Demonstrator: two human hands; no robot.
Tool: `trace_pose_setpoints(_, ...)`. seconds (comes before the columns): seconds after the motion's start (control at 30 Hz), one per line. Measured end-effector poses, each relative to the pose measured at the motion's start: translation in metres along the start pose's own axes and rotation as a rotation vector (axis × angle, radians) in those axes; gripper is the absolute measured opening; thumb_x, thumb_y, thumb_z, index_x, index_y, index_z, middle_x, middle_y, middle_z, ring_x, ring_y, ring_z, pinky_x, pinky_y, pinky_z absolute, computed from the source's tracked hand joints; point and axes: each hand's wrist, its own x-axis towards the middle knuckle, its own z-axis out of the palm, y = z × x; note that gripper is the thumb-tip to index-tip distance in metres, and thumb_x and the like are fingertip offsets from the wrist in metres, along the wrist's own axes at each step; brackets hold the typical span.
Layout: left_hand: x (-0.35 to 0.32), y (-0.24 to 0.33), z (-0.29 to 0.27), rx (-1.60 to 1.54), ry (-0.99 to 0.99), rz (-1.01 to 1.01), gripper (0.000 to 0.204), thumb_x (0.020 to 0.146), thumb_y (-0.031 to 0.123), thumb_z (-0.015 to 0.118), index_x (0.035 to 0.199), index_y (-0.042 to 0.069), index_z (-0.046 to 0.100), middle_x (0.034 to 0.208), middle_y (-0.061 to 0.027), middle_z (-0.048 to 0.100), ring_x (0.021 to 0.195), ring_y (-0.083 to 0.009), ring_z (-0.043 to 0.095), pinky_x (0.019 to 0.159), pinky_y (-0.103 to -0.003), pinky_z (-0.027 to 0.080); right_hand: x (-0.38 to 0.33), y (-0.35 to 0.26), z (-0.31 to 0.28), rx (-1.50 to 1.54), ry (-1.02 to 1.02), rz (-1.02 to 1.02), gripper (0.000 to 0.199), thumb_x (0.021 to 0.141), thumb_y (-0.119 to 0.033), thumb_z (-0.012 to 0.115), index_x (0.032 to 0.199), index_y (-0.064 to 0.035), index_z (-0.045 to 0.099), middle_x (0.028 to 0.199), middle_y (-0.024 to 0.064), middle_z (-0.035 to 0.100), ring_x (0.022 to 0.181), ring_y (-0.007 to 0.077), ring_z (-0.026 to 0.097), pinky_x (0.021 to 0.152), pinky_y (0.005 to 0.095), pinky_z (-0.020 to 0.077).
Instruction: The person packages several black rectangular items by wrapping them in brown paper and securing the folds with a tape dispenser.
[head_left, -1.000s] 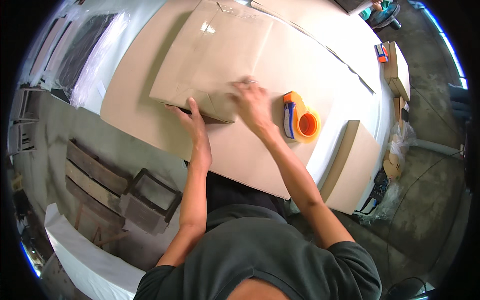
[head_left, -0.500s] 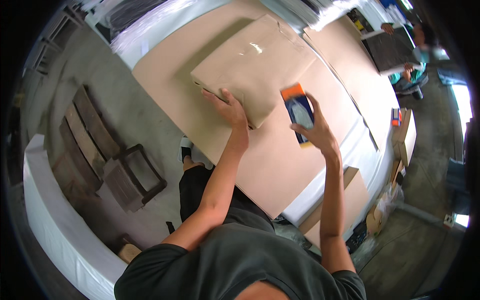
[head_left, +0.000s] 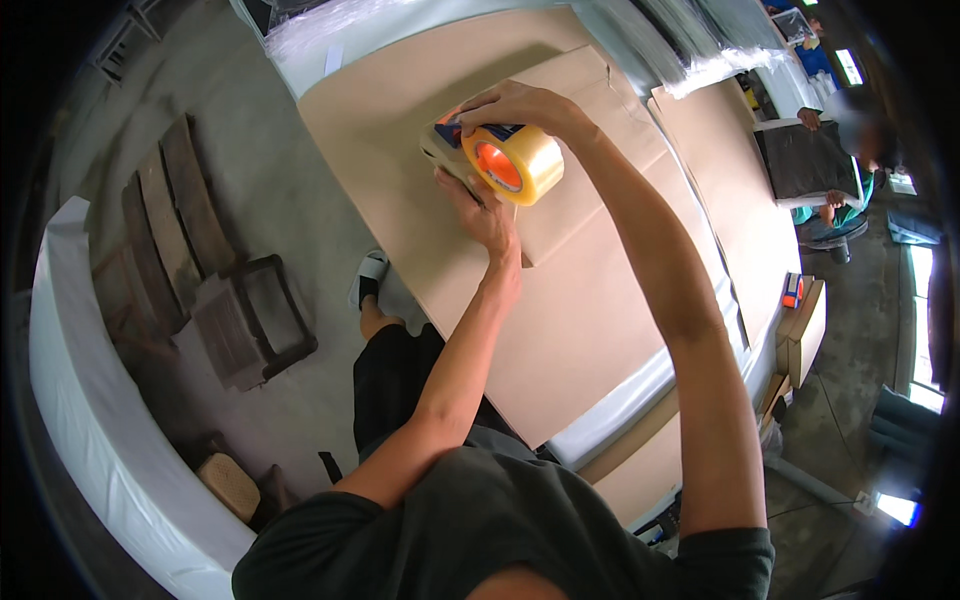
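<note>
Over on the left, wooden pallets (head_left: 165,240) are lying on the concrete floor, well apart from the work. At the table (head_left: 560,330), the left hand (head_left: 482,212) is pressing down flat, fingers spread, on the near left corner of a flat cardboard box (head_left: 590,150) — gripping nothing. Just above and to its right, the right hand (head_left: 520,108) is closing from above around a tape dispenser (head_left: 510,160) with an orange core and a clear roll, holding it at that same corner, just beside the left hand's fingertips. Farther right, a small orange and blue object (head_left: 792,290) is sitting by a standing carton (head_left: 805,335) — and another person is sitting beyond.
</note>
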Motion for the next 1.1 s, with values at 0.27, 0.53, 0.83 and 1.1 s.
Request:
trace_pose_setpoints(0.27, 0.006, -0.003, 0.003, -0.141, -0.014, -0.021, 0.061, 0.102, 0.028, 0.036, 0.152, 0.003, 0.012, 0.156, -0.0183, 0.019, 0.141, -0.0289, 0.028, 0.113, -0.034, 0.03, -0.005, 0.009, -0.002, -0.125, -0.089, 0.052, 0.036, 0.064, -0.051, 0.065, 0.081, -0.0218, 0.078, 0.095, -0.0006, 0.072, 0.081, 0.0173, 0.064, 0.073, 0.0291, 0.0487)
trace_pose_setpoints(0.53, 0.004, -0.002, 0.001, -0.202, -0.025, -0.072, 0.065, 0.101, 0.033, 0.038, 0.153, 0.003, 0.011, 0.159, -0.0166, 0.012, 0.145, -0.0262, 0.02, 0.117, -0.034, 0.022, -0.008, 0.009, -0.005, -0.233, -0.142, 0.034, 0.048, 0.065, -0.055, 0.063, 0.1, -0.0254, 0.076, 0.092, 0.0041, 0.071, 0.082, 0.0187, 0.065, 0.073, 0.0301, 0.049)
trace_pose_setpoints(0.83, 0.008, -0.002, -0.003, -0.147, -0.02, -0.046, 0.065, 0.102, 0.03, 0.038, 0.152, 0.0, 0.009, 0.16, -0.0161, 0.008, 0.147, -0.0265, 0.011, 0.118, -0.033, 0.015, -0.041, 0.036, -0.01, -0.176, -0.282, 0.001, 0.048, 0.081, -0.05, 0.062, 0.123, -0.026, 0.067, 0.096, 0.0053, 0.071, 0.081, 0.014, 0.064, 0.077, 0.0288, 0.0508)
trace_pose_setpoints(1.1, -0.01, 0.031, -0.007, -0.13, -0.113, -0.22, 0.063, 0.103, 0.029, 0.031, 0.153, 0.002, 0.005, 0.161, -0.0137, 0.006, 0.147, -0.0259, 0.014, 0.117, -0.034, 0.019, -0.143, 0.068, 0.003, -0.31, -0.402, 0.345, 0.064, 0.068, -0.051, 0.07, 0.126, -0.0228, 0.065, 0.098, 0.0128, 0.07, 0.083, 0.0235, 0.067, 0.079, 0.0334, 0.0517)
